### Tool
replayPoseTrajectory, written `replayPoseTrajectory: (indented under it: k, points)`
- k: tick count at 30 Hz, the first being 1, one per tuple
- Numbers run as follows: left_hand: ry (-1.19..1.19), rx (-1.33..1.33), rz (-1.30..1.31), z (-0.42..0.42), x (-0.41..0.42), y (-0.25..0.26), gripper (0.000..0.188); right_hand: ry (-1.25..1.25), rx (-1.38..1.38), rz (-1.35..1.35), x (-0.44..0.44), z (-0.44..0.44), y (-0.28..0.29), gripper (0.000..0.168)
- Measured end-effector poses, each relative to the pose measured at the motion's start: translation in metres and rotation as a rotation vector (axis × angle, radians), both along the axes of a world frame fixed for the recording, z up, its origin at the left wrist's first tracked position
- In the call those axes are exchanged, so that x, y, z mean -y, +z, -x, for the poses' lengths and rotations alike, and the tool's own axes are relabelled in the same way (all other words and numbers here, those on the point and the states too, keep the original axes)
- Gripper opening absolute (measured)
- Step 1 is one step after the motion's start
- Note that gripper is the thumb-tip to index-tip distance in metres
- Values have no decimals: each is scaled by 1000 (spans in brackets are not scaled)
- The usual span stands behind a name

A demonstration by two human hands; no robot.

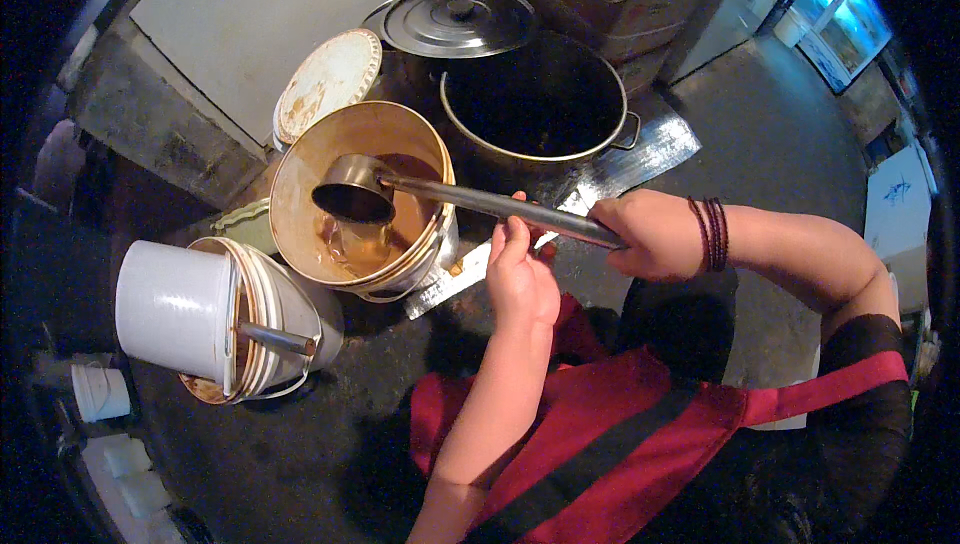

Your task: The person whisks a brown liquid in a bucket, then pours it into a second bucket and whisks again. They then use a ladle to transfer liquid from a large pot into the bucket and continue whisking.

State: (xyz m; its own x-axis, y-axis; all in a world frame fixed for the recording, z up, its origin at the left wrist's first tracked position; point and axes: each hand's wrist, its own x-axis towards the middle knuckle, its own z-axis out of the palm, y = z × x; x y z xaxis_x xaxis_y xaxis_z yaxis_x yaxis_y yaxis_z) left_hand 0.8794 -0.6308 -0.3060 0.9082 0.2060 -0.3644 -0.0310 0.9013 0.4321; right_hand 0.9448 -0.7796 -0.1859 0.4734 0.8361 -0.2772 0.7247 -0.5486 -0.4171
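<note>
A long-handled metal ladle point(360, 173) is tipped over a large plastic bucket point(294, 195), whose inner wall is stained brown. Clear liquid seems to run from the ladle's cup into the brown liquid point(409, 233) below. My right hand point(651, 235) grips the far end of the tubular handle, with dark bands around the wrist. Partway along, my left hand point(523, 266) supports the handle from beneath, its fingers and thumb around it. Behind the bucket stands a large metal stockpot point(534, 148) with a loop handle; its inside is too dark to read.
A steel pot lid point(459, 19) lies at the back. A stained plastic lid point(330, 86) leans behind the bucket. Beside it, another bucket point(300, 319) holds an upturned white pail point(172, 311) and a metal handle point(277, 338). Shiny foil-like sheeting point(652, 143) runs along the floor.
</note>
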Motion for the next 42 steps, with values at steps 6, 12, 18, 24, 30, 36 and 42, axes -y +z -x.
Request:
replayPoseTrajectory:
  k: [6,12,18,24,30,36,42]
  points:
    - [-5,55,49,-3,6,-3,36,-59,326,227,2,13,-3,38]
    - [-21,-4,58,-3,17,-24,37,-43,481,244,8,18,-30,33]
    - [5,-57,-27,-2,32,-18,35,-287,-158,-177,33,16,-55,42]
    - [58,-106,-169,1,43,-7,26,-759,-1235,-383,51,17,-20,40]
    - [3,-155,-204,-7,37,-27,20,-903,-1298,-557,104,27,-3,42]
    - [-14,-205,-222,-14,31,-34,18,-992,-1063,-632,152,23,35,42]
    - [-3,-227,-177,-17,30,-34,25,-1127,-561,-173,149,-28,53,35]
